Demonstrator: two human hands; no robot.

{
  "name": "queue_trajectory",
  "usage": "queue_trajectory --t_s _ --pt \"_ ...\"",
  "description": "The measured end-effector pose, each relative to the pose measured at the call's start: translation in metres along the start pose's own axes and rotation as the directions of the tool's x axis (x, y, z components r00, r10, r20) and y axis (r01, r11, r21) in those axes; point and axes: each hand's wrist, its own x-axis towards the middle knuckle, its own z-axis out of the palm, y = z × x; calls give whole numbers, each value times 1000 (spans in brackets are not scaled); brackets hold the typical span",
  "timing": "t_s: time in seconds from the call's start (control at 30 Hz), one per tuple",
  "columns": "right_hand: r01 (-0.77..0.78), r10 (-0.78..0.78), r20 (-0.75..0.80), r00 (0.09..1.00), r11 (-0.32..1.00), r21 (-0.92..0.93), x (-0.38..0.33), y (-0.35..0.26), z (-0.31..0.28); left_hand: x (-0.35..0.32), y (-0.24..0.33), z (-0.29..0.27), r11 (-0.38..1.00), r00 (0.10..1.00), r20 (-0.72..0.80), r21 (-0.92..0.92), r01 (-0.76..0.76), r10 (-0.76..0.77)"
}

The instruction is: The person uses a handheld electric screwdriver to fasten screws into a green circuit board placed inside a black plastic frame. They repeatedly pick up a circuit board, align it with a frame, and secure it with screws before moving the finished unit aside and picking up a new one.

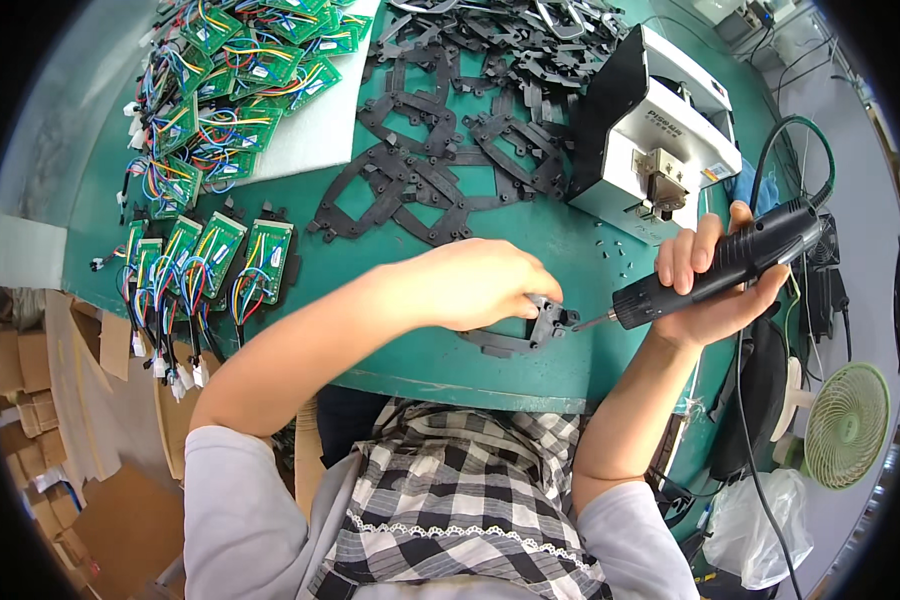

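Observation:
My left hand (485, 282) is closed on a black plastic bracket (548, 328) near the front edge of the green table. Part of the bracket is hidden under the palm. A black electric screwdriver (735, 268) lies across my right hand (708, 320), with fingers and thumb wrapped round its body. Its thin bit points left and ends at the bracket's right side; I cannot tell whether it touches. Just beyond the bit, several small screws (620, 262) are scattered on the table. Beside them stands a white and black box-shaped machine (660, 130), which looks like a screw feeder.
A pile of black brackets (420, 190) covers the table's far middle. Green circuit boards (250, 130) with coloured wires are heaped at the far left on a white sheet (320, 140); several more boards (268, 260) stand in a row nearer. At right are a green fan (848, 425) and cables.

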Motion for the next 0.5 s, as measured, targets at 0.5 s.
queue_trajectory --t_s 0.5 --pt "27 -27 -108 994 1000 3 -4 -8 -5 -147 -68 -156 794 650 -744 300 529 -152"
